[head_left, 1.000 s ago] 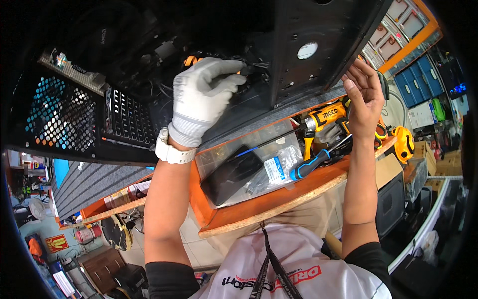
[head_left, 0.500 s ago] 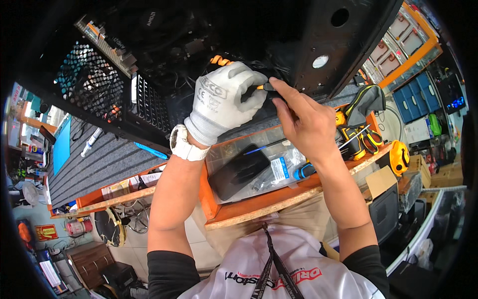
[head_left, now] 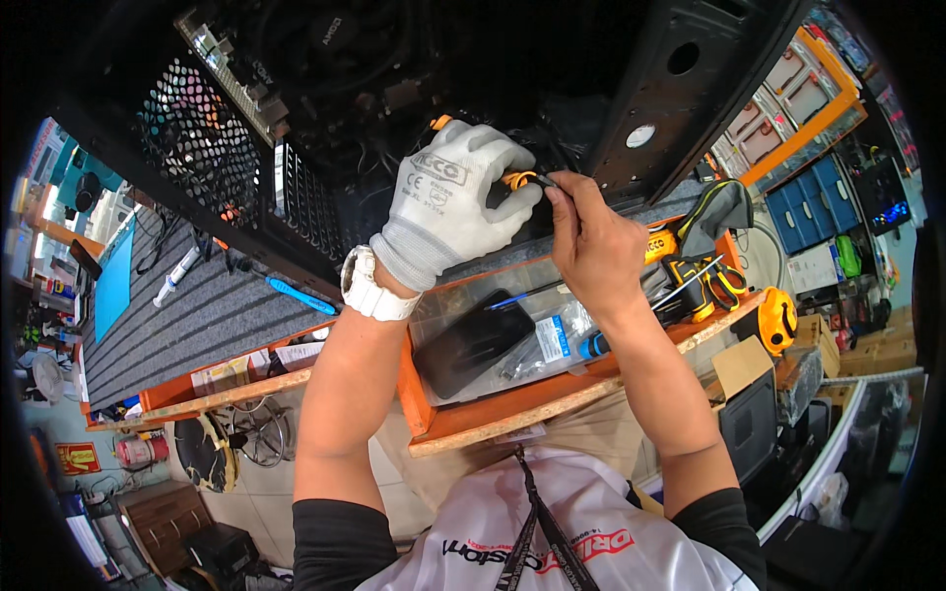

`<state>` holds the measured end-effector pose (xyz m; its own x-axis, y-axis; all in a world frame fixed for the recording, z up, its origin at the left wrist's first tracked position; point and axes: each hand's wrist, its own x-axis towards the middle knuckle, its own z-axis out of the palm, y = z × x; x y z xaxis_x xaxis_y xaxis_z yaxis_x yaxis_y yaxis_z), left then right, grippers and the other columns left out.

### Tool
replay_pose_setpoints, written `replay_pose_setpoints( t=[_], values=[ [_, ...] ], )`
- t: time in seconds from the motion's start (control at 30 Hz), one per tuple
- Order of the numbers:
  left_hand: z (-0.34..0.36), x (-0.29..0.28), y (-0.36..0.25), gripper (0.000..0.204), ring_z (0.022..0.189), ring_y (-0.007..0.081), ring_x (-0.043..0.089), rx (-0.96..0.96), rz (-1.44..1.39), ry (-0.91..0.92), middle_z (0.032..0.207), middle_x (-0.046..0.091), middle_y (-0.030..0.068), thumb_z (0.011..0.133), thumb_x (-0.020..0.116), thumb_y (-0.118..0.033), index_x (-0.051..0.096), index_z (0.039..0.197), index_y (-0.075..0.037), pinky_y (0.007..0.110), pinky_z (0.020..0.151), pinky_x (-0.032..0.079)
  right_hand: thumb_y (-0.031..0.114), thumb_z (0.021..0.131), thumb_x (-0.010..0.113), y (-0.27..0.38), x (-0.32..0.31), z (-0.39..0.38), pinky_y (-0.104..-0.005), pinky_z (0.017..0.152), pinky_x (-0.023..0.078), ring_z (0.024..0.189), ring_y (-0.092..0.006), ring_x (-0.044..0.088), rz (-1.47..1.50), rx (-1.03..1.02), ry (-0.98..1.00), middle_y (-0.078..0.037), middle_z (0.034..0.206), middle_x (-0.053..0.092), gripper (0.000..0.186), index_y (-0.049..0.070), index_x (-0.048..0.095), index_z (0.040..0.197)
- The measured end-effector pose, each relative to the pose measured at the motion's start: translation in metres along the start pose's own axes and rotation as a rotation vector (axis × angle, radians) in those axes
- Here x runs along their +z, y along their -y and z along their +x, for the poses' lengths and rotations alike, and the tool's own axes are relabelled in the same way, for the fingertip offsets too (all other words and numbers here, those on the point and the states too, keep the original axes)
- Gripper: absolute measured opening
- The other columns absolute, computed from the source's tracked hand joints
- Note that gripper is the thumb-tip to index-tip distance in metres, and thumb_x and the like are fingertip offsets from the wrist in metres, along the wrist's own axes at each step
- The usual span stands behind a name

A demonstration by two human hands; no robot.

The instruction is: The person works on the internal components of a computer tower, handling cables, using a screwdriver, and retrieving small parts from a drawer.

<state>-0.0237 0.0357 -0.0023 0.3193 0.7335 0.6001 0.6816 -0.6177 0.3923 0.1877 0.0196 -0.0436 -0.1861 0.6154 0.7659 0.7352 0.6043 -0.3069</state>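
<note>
A black computer case (head_left: pixel 631 108) lies open in front of me, with a fan and a circuit board inside. Over its near edge, my left hand (head_left: pixel 463 187), in a white glove, is closed around an orange cable (head_left: pixel 519 180). More orange shows beyond the glove's knuckles, and the cable's middle is hidden by the hand. My bare right hand (head_left: pixel 596 231) pinches the cable's dark end between thumb and fingertips, just right of the gloved fingers. Dark wires inside the case are hard to tell apart.
Below my hands, an open drawer (head_left: pixel 512 426) holds a black phone-like slab (head_left: pixel 473 345), a plastic bag (head_left: pixel 542 350) and yellow-black hand tools (head_left: pixel 695 286). A blue tool (head_left: pixel 301 295) and a syringe (head_left: pixel 177 277) lie on the ridged grey mat (head_left: pixel 217 325).
More of the orange cable now shows between my hands. My right hand has shifted slightly down and left, its fingers still pinching the dark end. The whole view has shifted a little.
</note>
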Motion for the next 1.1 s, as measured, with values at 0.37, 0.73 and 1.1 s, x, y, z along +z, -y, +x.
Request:
replay_pose_setpoints(
  t=[0.37, 0.73, 1.1],
  values=[
    [0.002, 0.003, 0.004, 0.015, 0.103, 0.0325, 0.075, 0.096, 0.035, -0.096, 0.106, 0.081, 0.0061, 0.087, 0.086, -0.015, 0.082, 0.101, -0.012, 0.045, 0.088, 0.063, 0.012, 0.108, 0.079, 0.015, -0.013, -0.001, -0.0336, 0.065, 0.060, 0.074, -0.0253, 0.082, 0.248, 0.172, 0.044, -0.017, 0.087, 0.082, 0.018, 0.000, 0.079, 0.121],
    [0.001, 0.005, 0.005, 0.016, 0.102, 0.0306, 0.074, 0.137, 0.143, -0.075, 0.105, 0.082, 0.0032, 0.086, 0.085, -0.014, 0.083, 0.102, -0.014, 0.044, 0.088, 0.062, 0.012, 0.107, 0.082, 0.017, -0.015, 0.003, -0.0297, 0.073, 0.064, 0.086, -0.0181, 0.085, 0.310, 0.253, 0.093, -0.018, 0.091, 0.084, 0.020, -0.004, 0.081, 0.119],
    [0.001, 0.013, 0.006, 0.011, 0.096, 0.0356, 0.071, 0.138, 0.062, -0.146, 0.098, 0.077, 0.0082, 0.088, 0.084, -0.013, 0.080, 0.099, -0.012, 0.047, 0.085, 0.059, 0.014, 0.106, 0.081, 0.016, -0.006, -0.001, -0.0396, 0.063, 0.060, 0.073, -0.0332, 0.082, 0.219, 0.209, 0.010, -0.019, 0.084, 0.080, 0.018, 0.002, 0.080, 0.119]
  ],
)
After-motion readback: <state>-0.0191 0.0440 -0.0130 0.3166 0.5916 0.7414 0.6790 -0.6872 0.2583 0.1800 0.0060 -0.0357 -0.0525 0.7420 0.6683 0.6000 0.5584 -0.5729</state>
